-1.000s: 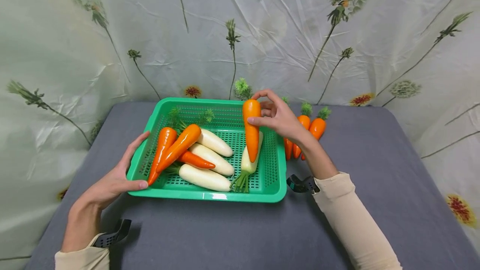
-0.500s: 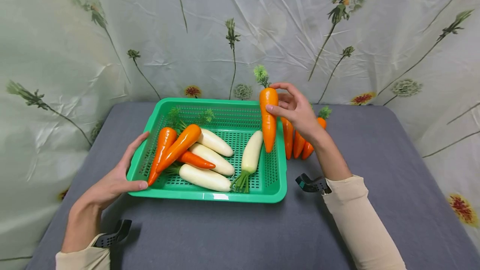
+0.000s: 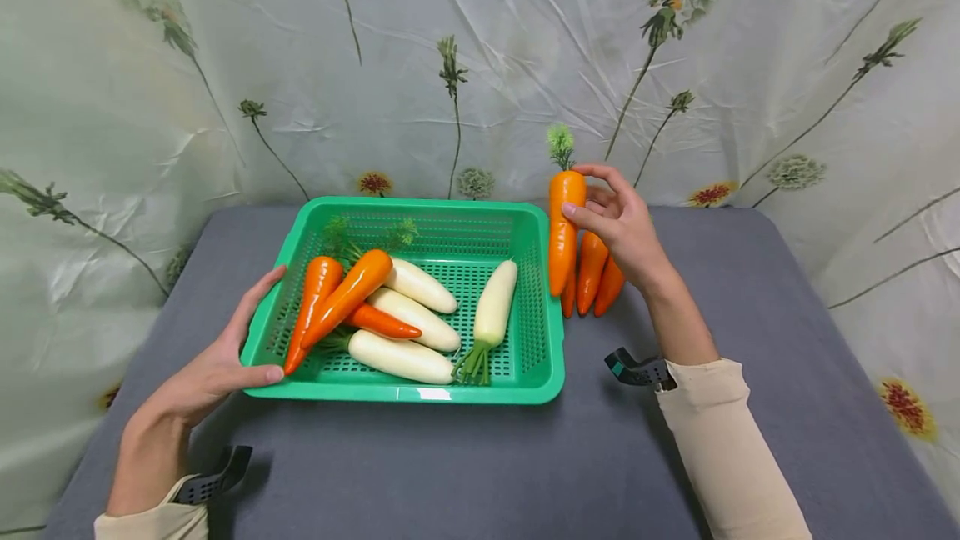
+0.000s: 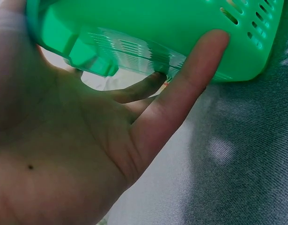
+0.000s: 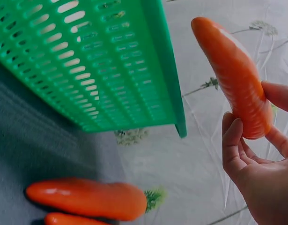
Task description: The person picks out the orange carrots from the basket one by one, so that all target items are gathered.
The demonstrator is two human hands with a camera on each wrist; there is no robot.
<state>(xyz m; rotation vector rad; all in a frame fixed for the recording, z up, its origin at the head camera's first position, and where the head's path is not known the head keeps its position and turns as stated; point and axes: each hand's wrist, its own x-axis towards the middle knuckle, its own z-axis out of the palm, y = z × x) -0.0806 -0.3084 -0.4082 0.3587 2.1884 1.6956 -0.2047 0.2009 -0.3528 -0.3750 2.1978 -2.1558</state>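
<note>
My right hand (image 3: 618, 223) pinches an orange carrot (image 3: 564, 232) between thumb and fingers, its feathery green top upward, over the basket's right rim. In the right wrist view this carrot (image 5: 235, 77) hangs apart from the basket wall. My left hand (image 3: 217, 361) holds the left end of the green basket (image 3: 450, 394), thumb at the front corner. In the left wrist view its fingers (image 4: 188, 82) lie against the outer wall. Inside are carrots (image 3: 348, 298) piled at the left and several white radishes (image 3: 401, 357), one (image 3: 495, 302) lying apart at the right.
Beside the basket's right wall, more carrots (image 3: 591, 273) lie on the grey cloth-covered table (image 3: 420, 473), partly hidden behind my right hand and the held carrot. A flower-printed curtain (image 3: 412, 107) hangs behind the table.
My right hand has carried the carrot rightward, from above the right-hand radish inside the basket to over the right rim. My left hand keeps its place on the basket.
</note>
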